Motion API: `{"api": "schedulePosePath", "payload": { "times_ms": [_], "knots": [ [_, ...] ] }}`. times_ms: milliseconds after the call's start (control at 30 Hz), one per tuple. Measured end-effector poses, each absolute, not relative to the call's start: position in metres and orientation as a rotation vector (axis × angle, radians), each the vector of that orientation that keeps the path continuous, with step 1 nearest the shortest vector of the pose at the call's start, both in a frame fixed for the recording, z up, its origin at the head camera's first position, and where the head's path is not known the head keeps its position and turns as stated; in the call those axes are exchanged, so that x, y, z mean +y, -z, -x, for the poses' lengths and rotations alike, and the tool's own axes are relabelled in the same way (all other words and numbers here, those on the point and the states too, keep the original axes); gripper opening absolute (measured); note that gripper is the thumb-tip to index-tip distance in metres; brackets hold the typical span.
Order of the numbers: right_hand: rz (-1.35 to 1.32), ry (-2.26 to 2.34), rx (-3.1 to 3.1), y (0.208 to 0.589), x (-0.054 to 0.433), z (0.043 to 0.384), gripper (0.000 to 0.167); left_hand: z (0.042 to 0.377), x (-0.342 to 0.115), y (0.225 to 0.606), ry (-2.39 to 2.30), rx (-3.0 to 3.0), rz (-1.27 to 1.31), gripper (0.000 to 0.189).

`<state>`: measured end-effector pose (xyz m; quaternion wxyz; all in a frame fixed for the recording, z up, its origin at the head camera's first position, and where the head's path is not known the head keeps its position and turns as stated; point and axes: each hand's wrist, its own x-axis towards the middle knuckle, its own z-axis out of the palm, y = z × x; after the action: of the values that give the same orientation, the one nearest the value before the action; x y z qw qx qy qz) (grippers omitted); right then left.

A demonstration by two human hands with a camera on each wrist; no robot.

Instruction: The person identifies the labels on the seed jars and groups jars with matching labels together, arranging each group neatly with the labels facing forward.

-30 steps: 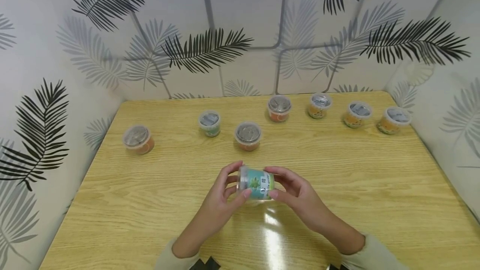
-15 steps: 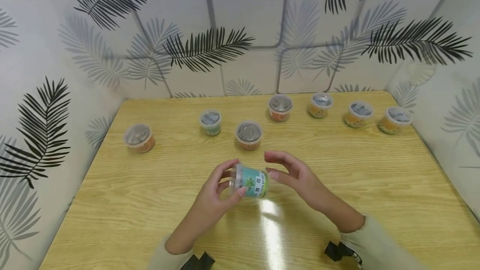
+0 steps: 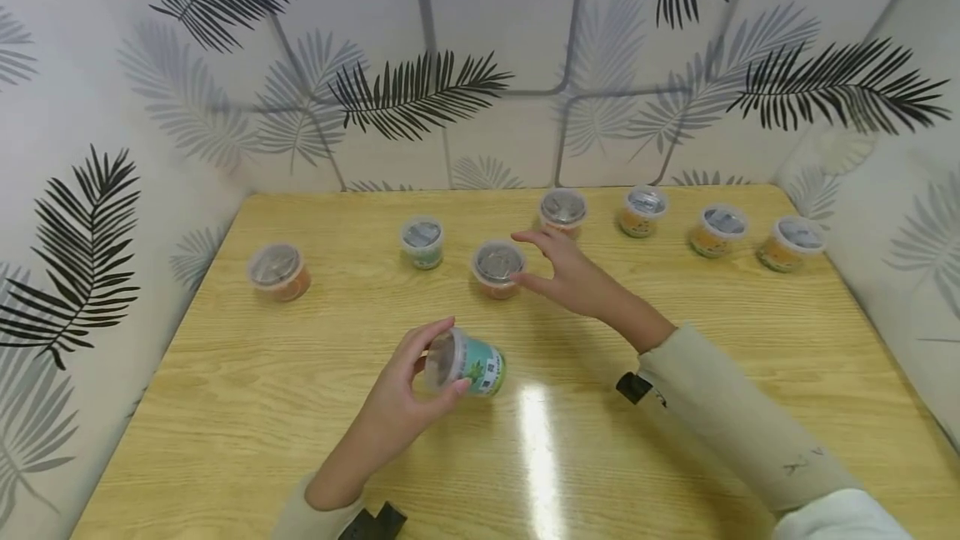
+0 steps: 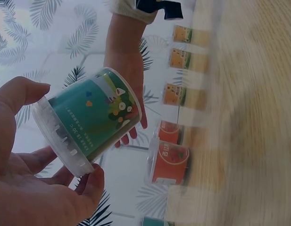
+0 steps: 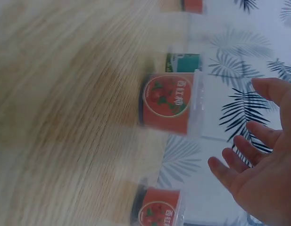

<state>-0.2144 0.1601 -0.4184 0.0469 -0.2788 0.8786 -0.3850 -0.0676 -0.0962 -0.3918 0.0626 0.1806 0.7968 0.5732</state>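
In the head view my left hand (image 3: 397,398) grips a teal plastic tub (image 3: 480,365) near its lidded end. The tub is tilted on its side above the table, its clear lid facing left. The left wrist view shows thumb and fingers around the lid rim of this tub (image 4: 91,113). My right hand (image 3: 566,273) holds nothing and reaches over the table, fingers spread, beside a red tub (image 3: 495,288) with a clear lid. In the right wrist view the fingers stand apart from that red tub (image 5: 166,103), whose label carries tomatoes.
Another red tub (image 3: 564,211) stands behind the right hand, and a third red tub (image 3: 277,273) sits far left. A small teal tub (image 3: 423,244) is left of the middle. Orange-yellow tubs (image 3: 716,232) line the back right of the wooden table (image 3: 300,407). Leaf-patterned cloth surrounds it.
My right hand has let go of the teal tub and moved forward to the middle red tub. My left hand, still holding the teal tub, has shifted left.
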Motion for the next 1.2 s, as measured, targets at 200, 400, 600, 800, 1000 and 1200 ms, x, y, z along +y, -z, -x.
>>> {"api": "schedulePosePath", "payload": {
  "times_ms": [200,400,600,800,1000,1200],
  "knots": [
    [0.798,0.807,2.854,0.429,0.140,0.234,0.076,0.074,-0.106,0.419,-1.700,2.447,-0.624,0.069],
    [0.691,0.647,2.907,0.437,0.128,0.242,0.088,0.076,-0.115,0.422,-1.582,2.529,-0.819,0.070],
    [0.664,0.633,2.905,0.440,0.121,0.243,0.086,0.083,-0.123,0.420,-1.415,2.609,-0.971,0.073],
    [0.611,0.716,2.895,0.444,0.122,0.238,0.084,0.093,-0.126,0.416,-1.192,2.664,-1.056,0.069],
    [0.569,0.763,2.887,0.447,0.137,0.224,0.083,0.103,-0.126,0.410,-0.977,2.702,-1.126,0.068],
    [0.528,0.781,2.911,0.443,0.168,0.204,0.084,0.115,-0.117,0.405,-0.870,2.692,-1.162,0.064]
  ]
}}
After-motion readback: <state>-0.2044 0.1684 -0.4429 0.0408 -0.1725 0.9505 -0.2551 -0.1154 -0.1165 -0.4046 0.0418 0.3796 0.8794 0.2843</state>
